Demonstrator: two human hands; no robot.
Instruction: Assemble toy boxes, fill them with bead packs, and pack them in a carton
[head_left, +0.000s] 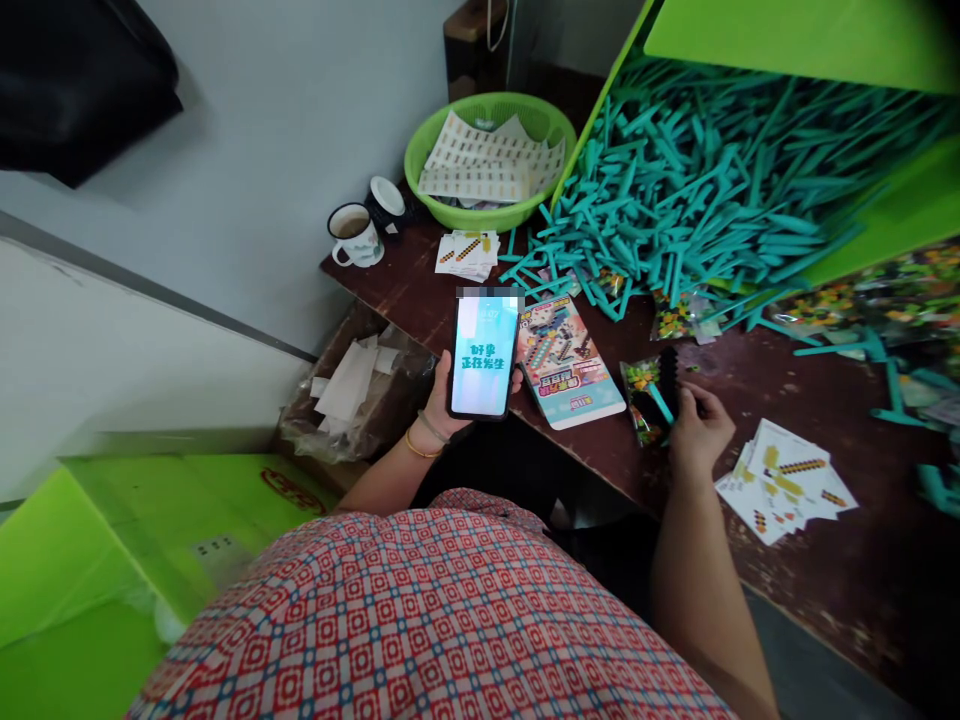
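**Phone in one hand, packet under the other at a cluttered bench**

The left hand (441, 385) is wrapped around a black-framed smartphone with a lit pale blue screen (484, 352), fingers curled behind it and the thumb at its right edge, holding it upright over the near edge of the dark brown wooden table (825, 590). Two thin bangles sit on that wrist.

The right hand (699, 428) rests on the table, its fingers loosely bent and touching a small clear plastic packet of multicoloured pieces with a black toothed part and a teal stick (654, 395). Whether the fingers actually pinch the packet or only lie against it cannot be told.

Just left of the packet lies a flat printed cardboard box with a pixel-style sword picture (570, 362), beside the phone. To the right of the right hand is a fanned stack of white printed sticker sheets (787, 482). Farther back, a large heap of teal plastic sticks (697, 190) spreads across the table against bright green panels. A round green plastic basket holding more sheets (487, 160) stands at the far corner, with a white enamel mug (354, 235) near it and a smaller pile of printed sheets (466, 254) in front. Below the table's left end, an open brown carton holds paper scraps (352, 395).
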